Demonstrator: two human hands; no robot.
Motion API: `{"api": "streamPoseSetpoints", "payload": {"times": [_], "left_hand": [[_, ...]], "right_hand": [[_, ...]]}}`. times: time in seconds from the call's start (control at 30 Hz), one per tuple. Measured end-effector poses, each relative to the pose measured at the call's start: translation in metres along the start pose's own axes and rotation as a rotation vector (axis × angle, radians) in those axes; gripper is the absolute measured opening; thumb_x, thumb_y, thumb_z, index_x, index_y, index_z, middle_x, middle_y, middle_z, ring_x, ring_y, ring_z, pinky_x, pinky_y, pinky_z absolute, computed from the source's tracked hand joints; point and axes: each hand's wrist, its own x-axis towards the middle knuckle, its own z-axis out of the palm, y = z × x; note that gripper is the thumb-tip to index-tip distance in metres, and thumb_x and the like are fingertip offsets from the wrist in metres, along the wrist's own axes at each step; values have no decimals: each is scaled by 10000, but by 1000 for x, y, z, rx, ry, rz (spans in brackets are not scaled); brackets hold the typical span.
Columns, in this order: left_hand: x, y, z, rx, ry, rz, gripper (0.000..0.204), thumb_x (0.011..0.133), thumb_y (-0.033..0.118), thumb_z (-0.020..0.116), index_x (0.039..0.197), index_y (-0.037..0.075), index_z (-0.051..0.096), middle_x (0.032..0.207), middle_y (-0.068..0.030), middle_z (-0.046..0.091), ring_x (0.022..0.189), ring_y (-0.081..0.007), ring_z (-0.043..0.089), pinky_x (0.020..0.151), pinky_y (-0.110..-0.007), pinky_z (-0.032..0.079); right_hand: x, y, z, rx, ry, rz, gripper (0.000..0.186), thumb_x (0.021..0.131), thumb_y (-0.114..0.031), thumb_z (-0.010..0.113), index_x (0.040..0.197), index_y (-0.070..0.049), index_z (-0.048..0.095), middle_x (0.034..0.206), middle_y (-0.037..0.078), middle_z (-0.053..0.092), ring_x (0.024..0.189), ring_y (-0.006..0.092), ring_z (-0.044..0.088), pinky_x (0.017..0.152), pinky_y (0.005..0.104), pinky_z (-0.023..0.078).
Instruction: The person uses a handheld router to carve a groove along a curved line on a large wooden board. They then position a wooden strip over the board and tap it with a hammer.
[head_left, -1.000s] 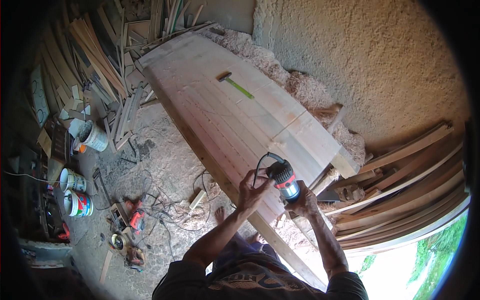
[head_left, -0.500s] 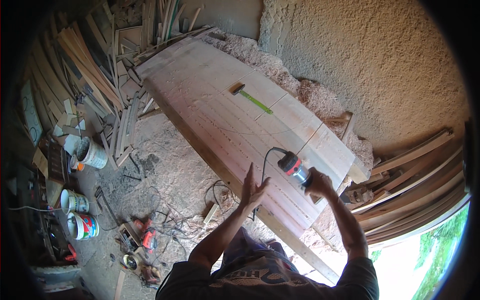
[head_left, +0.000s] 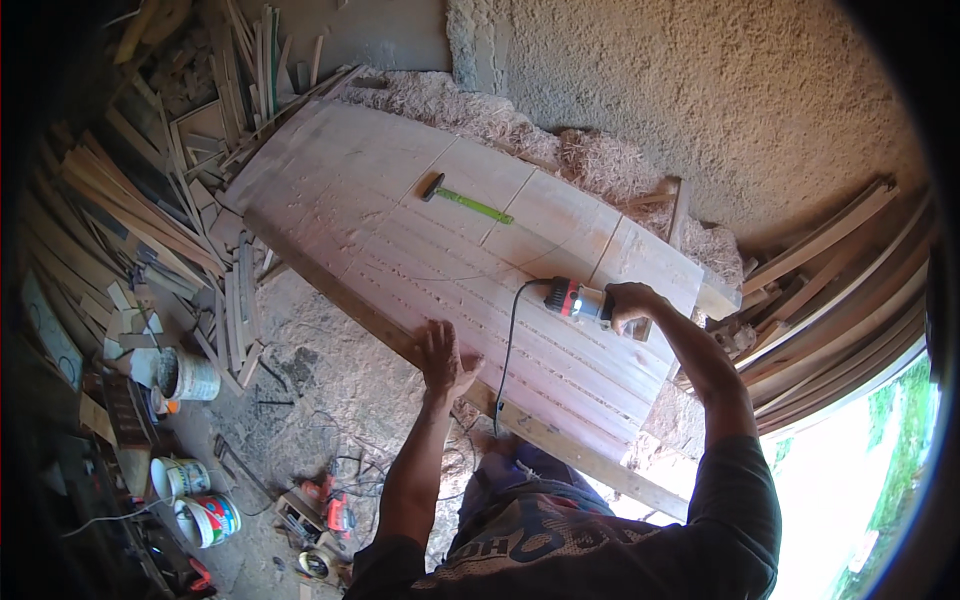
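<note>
"One cylindrical power tool of silver metal with a red band and a black cap (head_left: 575, 298), in the right hand (head_left: 638, 303). How is it held?"

"On its side, fingers curled round the silver end, the cap facing the left hand's side. Whether it touches the wood below, I can't tell."

"And the left hand (head_left: 445, 360)?"

"Gripping nothing that I can see: fingers spread, at the near edge of a broad panel of pale wooden boards (head_left: 450, 270). Whether the palm rests there is unclear."

"What could go wrong?"

"Mostly the thin black power cord (head_left: 509, 350). It bends from the cap, passes between the hands and drops over the near edge towards the body. If it snagged on that edge, a tug could twist the tool out of a one-handed hold. I can't see whether it's running; if it were, slack cord near the cutting end could get nicked."

"Further out?"

"A hammer with a bright green handle (head_left: 475, 205) lies on the boards beyond both hands; a knock might send it sliding. Past it, pale curly wood shavings (head_left: 605, 160) heap along the far side, and a spark could light them. Outward of the right hand are long brown planks (head_left: 840, 335)."
</note>
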Motion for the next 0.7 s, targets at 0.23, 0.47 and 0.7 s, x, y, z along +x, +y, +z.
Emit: {"api": "streamPoseSetpoints", "payload": {"times": [0.23,0.47,0.7], "left_hand": [[-1,-6,-10,36,38,23,1151,786,622,748,1611,84,154,1670,-224,99,1534,-443,84,1178,-698,121],[-1,-6,-11,76,45,31,1149,783,621,747,1608,76,161,1653,-224,161,1504,-467,164,1161,-706,157],[0,-5,-13,68,10,24,1148,790,619,735,1618,101,132,1669,-188,157,1523,-438,151,1198,-677,103]], "right_hand": [[22,7,-14,99,-134,-123,735,481,-178,864,1174,-59,652,1064,157,720,1017,322,692,848,420,547],[42,23,-20,147,-249,-173,716,524,-155,879,1192,-48,645,1086,170,721,1031,320,698,862,432,557],[34,14,-28,-72,-193,-208,758,538,-220,903,1230,-62,638,1093,169,731,1065,336,695,900,435,547]]}}
